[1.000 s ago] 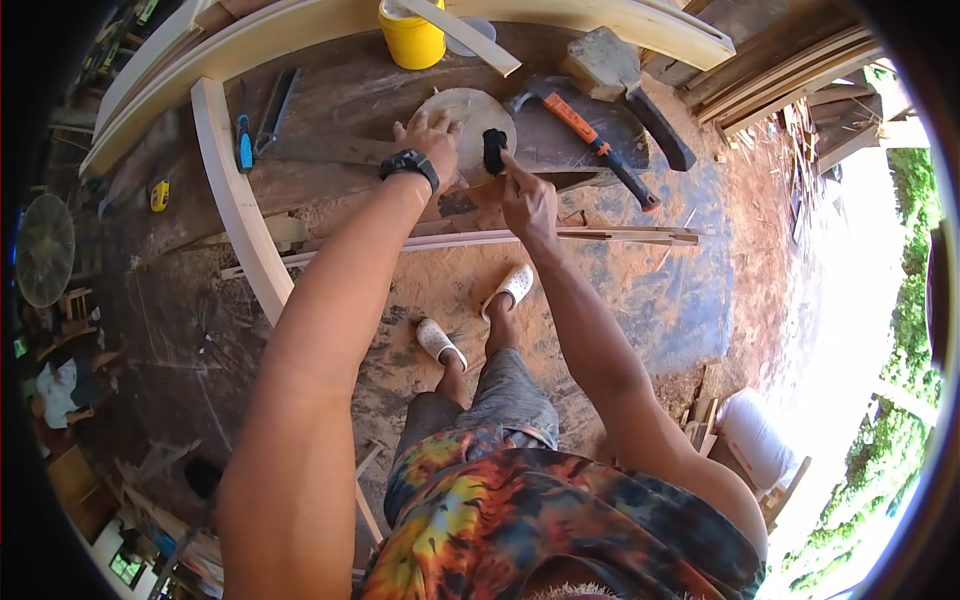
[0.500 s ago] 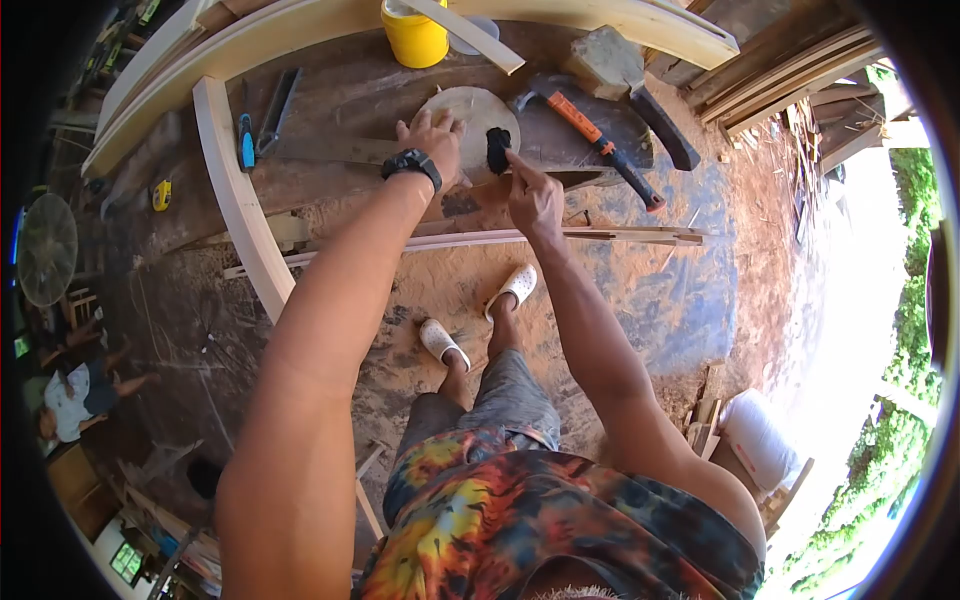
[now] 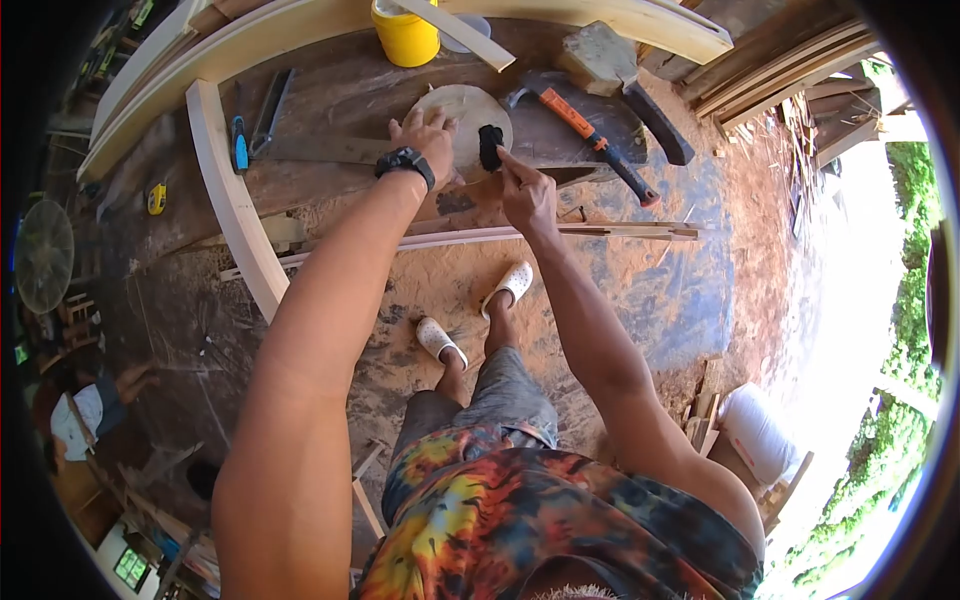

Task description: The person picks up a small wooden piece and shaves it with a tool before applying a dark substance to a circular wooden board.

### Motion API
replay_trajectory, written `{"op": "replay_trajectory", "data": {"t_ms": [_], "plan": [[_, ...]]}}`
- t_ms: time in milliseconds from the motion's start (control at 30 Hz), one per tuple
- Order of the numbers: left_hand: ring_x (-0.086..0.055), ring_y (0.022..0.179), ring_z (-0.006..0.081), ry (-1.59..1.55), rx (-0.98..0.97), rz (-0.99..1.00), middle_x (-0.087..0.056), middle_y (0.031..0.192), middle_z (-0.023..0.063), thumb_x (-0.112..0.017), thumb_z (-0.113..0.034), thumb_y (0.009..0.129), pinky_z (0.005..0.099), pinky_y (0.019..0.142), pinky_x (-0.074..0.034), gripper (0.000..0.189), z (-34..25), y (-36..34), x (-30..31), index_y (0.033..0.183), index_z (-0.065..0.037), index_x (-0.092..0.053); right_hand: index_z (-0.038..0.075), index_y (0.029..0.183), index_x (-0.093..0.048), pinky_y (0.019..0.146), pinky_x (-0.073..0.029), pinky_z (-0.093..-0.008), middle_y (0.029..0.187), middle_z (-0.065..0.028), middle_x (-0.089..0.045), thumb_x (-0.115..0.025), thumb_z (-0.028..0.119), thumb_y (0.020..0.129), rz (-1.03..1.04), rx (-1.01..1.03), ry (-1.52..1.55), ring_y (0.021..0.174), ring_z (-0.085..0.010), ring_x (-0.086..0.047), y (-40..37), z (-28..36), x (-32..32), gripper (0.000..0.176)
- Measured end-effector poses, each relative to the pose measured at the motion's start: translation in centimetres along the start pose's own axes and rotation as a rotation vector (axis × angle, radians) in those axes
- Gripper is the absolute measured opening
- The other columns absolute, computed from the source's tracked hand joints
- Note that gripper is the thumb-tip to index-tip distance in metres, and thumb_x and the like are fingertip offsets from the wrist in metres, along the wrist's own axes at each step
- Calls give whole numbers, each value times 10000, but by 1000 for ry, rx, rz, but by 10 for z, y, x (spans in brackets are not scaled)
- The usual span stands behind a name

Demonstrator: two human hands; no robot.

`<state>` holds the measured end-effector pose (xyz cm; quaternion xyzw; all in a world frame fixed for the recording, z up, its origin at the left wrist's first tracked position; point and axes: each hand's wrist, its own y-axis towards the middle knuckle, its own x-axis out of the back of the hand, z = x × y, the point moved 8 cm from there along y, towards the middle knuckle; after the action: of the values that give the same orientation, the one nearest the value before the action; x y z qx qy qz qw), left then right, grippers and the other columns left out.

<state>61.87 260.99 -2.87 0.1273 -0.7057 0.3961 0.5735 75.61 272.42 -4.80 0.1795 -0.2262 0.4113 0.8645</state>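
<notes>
On the workbench (image 3: pixel 310 120) lies a pale round wooden disc (image 3: pixel 478 104). My left hand (image 3: pixel 428 145), with a black watch at the wrist, rests on the disc's left part, fingers spread. My right hand (image 3: pixel 528 195) is closed at the disc's near edge, its fingertips pinching the end of a small black thing (image 3: pixel 490 147) that lies over the disc; I cannot tell what kind of thing it is. Right of the disc is a hammer (image 3: pixel 572 116) with an orange and black handle. Beyond it sits a wooden mallet (image 3: pixel 602 58) with a dark handle.
A yellow bucket (image 3: pixel 408 36) stands at the back under a thin wooden strip (image 3: pixel 465 36). Blue-handled tool (image 3: pixel 240 145), tape measure (image 3: pixel 157 199) and a long board (image 3: pixel 235 190) lie left. Below are sawdust-covered ground and wood strips (image 3: pixel 640 231). A person (image 3: pixel 78 415) is at far left.
The view has shifted slightly, moving the bench things a little left. My right hand and the black thing have moved slightly over the disc; my left hand stays on it.
</notes>
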Motion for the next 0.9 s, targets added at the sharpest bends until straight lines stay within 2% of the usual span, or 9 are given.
{"op": "replay_trajectory", "data": {"t_ms": [67,133,367,467,567,633,667,733,900], "plan": [[-219,1562,323,7,0,-15,-252,1700,46,-846,-489,774,653,1216,-244,980,1,0,1,1586,-195,-383,75,1223,-743,689,-541,-373,934,-257,-719,-616,73,961,-6,-57,84,795,-253,-761,-1,-7,-1,291],[-220,1563,320,-6,4,-5,-258,1699,39,-846,-481,782,640,1222,-234,975,0,-2,1,1590,-209,-374,62,1230,-736,671,-534,-358,915,-253,-732,-609,63,953,-68,3,85,771,-190,-744,3,-6,1,305],[-214,1567,317,-13,7,-2,-262,1699,32,-843,-456,801,619,1233,-219,952,0,-3,4,1593,-220,-370,46,1217,-739,611,-503,-318,835,-248,-715,-615,67,933,-1,-79,1,610,-146,-640,0,-13,0,311],[-217,1566,316,-25,10,-13,-266,1698,31,-838,-452,807,614,1235,-217,944,1,-3,3,1593,-218,-370,48,1198,-750,599,-499,-326,779,-244,-686,-636,67,919,-67,37,-41,596,-143,-636,-2,-6,2,302],[-220,1565,315,-22,11,-25,-267,1699,30,-838,-446,809,613,1236,-215,940,1,-2,2,1592,-215,-373,58,1186,-760,610,-502,-339,776,-248,-668,-653,55,910,-47,60,-45,606,-201,-666,-4,-3,3,296],[-220,1565,315,-24,14,-17,-266,1699,30,-838,-444,810,613,1236,-215,937,0,-4,3,1592,-215,-373,68,1185,-764,632,-515,-358,807,-244,-679,-650,36,902,-34,129,-82,656,-284,-700,-9,1,4,307],[-221,1565,315,-23,17,-13,-264,1700,29,-837,-441,811,613,1237,-214,935,0,-4,4,1591,-214,-374,68,1185,-764,632,-515,-358,807,-244,-679,-650,36,902,-34,132,-84,656,-284,-700,-13,1,5,307],[-220,1565,316,-24,15,-15,-263,1700,28,-839,-442,808,616,1235,-215,937,1,-3,3,1590,-214,-375,74,1172,-770,651,-524,-392,817,-233,-681,-632,24,899,-15,149,-123,711,-359,-697,-19,9,8,310],[-219,1565,317,-11,11,-12,-257,1703,26,-842,-455,802,624,1229,-220,946,0,-2,1,1590,-216,-375,86,1155,-777,647,-516,-435,788,-218,-672,-621,33,897,-44,211,-178,702,-383,-679,-2,17,4,306]]}}
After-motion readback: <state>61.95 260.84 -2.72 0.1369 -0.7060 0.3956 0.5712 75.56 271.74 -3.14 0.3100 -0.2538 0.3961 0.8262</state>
